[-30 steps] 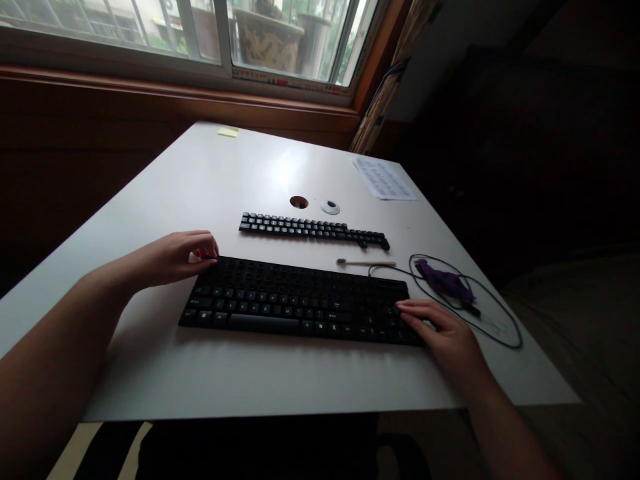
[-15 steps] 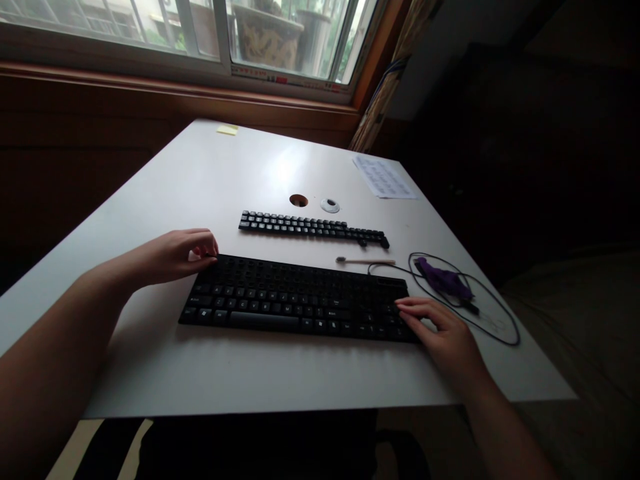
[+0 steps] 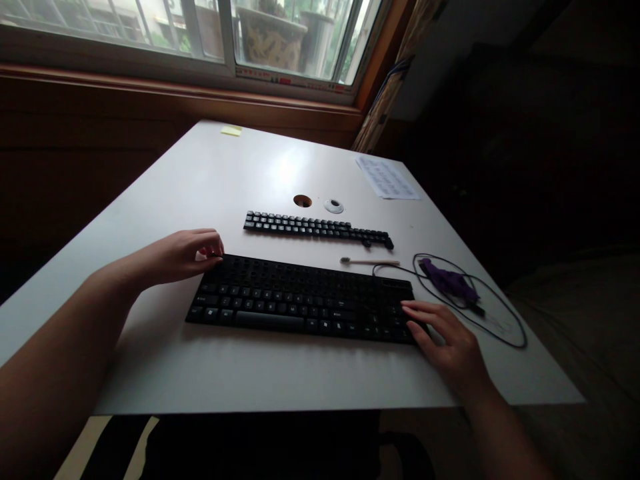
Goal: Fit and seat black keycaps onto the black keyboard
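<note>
A black keyboard (image 3: 280, 321) lies flat on the white table in front of me, its upper rows without keycaps and its lower rows still bearing them. At its far left corner my left hand (image 3: 203, 250) is closed, fingers curled and pinching the edge. My right hand (image 3: 445, 337) rests over the number pad at the right end, thumb and fingers apart. Behind the keyboard, loose black keycaps (image 3: 300, 225) stand lined up in rows. A toothbrush (image 3: 370, 262) lies between these rows and the keyboard.
On the right, a black cable (image 3: 500, 327) loops around a purple cloth (image 3: 450, 280). Printed sheets (image 3: 390, 179) lie at the table's far right, and a yellow sticky note (image 3: 231, 131) at the far left. A cable hole (image 3: 303, 201) and its round cover (image 3: 334, 206) are mid-table.
My right thumb and fingers have spread apart over the number pad. My left hand keeps its place at the corner. The whole view has shifted slightly.
</note>
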`<state>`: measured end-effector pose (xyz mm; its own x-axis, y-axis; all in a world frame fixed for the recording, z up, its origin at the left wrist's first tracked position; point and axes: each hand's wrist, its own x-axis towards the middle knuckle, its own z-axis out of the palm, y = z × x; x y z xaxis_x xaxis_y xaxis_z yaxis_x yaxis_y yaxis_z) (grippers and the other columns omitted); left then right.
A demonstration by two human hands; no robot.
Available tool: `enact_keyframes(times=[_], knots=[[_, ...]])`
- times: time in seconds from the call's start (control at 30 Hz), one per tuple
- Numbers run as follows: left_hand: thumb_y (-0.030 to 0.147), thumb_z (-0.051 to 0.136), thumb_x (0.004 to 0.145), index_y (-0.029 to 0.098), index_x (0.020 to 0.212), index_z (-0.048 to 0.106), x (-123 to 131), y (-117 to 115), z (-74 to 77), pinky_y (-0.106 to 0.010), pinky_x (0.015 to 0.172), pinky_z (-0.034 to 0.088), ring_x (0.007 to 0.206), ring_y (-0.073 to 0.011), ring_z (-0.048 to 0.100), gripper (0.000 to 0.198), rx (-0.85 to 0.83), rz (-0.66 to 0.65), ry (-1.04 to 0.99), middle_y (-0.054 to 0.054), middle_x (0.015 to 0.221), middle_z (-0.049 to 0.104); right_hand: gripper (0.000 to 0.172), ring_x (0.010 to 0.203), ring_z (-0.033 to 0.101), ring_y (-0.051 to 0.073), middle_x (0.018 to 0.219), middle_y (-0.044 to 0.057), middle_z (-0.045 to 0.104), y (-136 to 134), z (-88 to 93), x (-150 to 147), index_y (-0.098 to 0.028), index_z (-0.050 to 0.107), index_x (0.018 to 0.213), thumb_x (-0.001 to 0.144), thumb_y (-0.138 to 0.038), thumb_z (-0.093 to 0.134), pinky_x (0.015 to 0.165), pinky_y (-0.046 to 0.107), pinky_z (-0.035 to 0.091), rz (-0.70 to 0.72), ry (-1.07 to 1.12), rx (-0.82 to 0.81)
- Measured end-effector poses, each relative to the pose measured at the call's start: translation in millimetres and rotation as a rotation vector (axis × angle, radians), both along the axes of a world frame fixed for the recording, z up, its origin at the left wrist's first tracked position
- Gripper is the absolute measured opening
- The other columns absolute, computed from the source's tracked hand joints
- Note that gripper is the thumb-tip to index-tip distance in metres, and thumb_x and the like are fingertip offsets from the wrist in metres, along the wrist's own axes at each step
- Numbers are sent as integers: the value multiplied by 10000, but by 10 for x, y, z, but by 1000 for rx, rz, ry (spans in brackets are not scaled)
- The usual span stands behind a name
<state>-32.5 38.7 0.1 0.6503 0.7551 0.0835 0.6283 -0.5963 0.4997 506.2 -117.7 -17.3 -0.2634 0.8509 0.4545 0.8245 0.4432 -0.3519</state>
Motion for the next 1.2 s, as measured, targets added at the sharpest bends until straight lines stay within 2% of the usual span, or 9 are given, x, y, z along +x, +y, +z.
enact_keyframes(times=[0.37, 0.53, 0.9, 1.1, 1.2], knots=[[349, 600, 914, 187, 954, 651, 1, 5, -6, -284, 685, 509, 756, -168, 624, 175, 1, 3, -15, -65, 915, 684, 516, 1134, 629, 307, 1263, 106, 653, -15, -23, 37, -276, 583, 1275, 808, -333, 797, 984, 540, 509, 63, -99, 29], [359, 593, 921, 188, 946, 644, 3, -1, -7, -280, 677, 509, 755, -165, 620, 180, -1, 3, -5, -60, 911, 680, 474, 1132, 629, 299, 1247, 96, 665, -64, -39, 9, -276, 599, 1245, 814, -310, 791, 973, 517, 517, 42, -103, 39], [368, 592, 921, 183, 954, 645, 5, -3, 2, -286, 675, 509, 749, -164, 614, 195, -15, 7, -6, -63, 911, 681, 500, 1152, 616, 298, 1279, 93, 657, -78, -69, 10, -282, 575, 1292, 834, -311, 773, 993, 514, 496, 32, -121, 33], [391, 602, 920, 182, 958, 649, -10, 17, -19, -288, 683, 512, 753, -168, 618, 217, -46, 17, -13, -66, 906, 690, 445, 1142, 608, 294, 1272, 88, 652, -78, -93, 39, -286, 591, 1260, 849, -330, 756, 990, 510, 485, 41, -144, 23], [409, 620, 910, 182, 949, 656, -15, 22, -15, -286, 684, 511, 758, -170, 617, 233, -70, 21, -39, -65, 903, 691, 512, 1167, 586, 309, 1286, 98, 631, -70, -116, 55, -280, 560, 1280, 826, -381, 775, 996, 522, 476, 36, -153, 1]])
